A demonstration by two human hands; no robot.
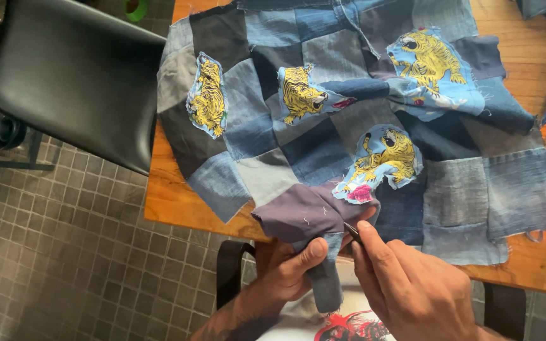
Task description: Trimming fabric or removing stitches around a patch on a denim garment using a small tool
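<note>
Both hands sit low and close together, just in front of the person's body. The left hand comes up from a tattooed forearm, palm turned inward, thumb stretched across toward the right and pressed flat, fingers curled under in a pinch. The right hand shows its back, knuckles raised, index finger extended forward and the other fingers closed in a fine grip.
</note>
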